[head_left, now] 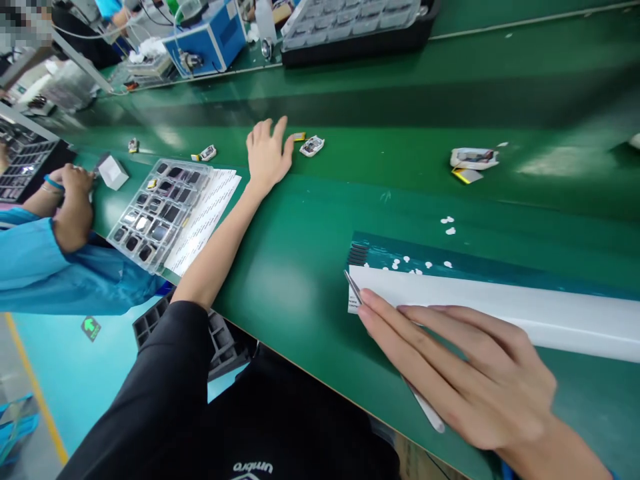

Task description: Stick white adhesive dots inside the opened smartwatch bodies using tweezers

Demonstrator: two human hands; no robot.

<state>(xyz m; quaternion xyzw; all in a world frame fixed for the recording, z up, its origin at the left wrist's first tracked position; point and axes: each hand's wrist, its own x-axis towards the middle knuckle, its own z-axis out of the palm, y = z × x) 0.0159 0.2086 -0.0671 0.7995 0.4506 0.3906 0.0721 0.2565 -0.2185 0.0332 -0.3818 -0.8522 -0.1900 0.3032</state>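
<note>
My left hand (267, 155) is stretched out over the green bench with its fingers spread. Close to its thumb lie a small white-cased electronic unit (312, 146) and a yellow-edged piece (299, 137); I cannot tell whether the thumb touches the latter. My right hand (465, 367) pinches a pair of metal tweezers (354, 288), whose tips point at the left end of a long white strip (480, 297). Behind that strip runs a clear film band (500, 267) with dark bars at its end and several small white bits (429, 265) on it.
Left of my arm lie a clear compartment tray (159, 213) of small dark-faced devices and a printed white sheet (203, 217). Another open unit (474, 159) lies at the back right. A co-worker's hands (75, 193) are at the left. A blue box (207, 40) and black tray (360, 50) stand behind.
</note>
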